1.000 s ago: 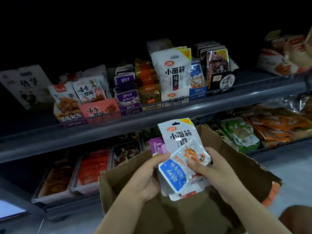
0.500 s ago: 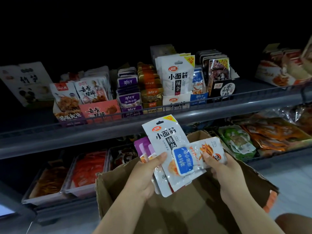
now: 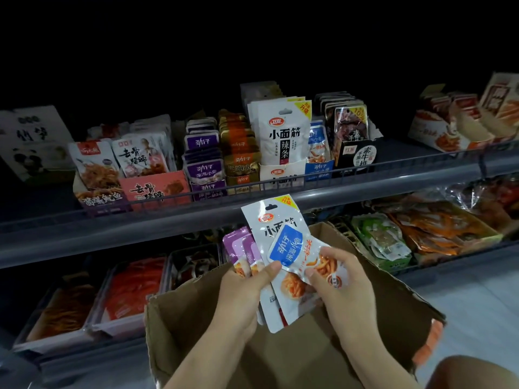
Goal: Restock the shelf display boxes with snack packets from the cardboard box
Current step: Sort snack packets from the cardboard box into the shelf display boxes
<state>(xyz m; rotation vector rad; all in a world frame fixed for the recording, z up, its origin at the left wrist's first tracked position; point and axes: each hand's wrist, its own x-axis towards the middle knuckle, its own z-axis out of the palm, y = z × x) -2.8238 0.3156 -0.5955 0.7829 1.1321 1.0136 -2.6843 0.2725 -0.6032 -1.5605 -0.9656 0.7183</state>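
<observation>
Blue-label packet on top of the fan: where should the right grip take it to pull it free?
Pinch the blue-label packet at its lower right end, where the right hand already grips it, and draw rightward. That end overhangs the white packet; the left hand's thumb pins the other.

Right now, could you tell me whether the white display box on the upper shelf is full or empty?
Stocked, though how full is unclear: white packets stand upright in the white display box.
</observation>
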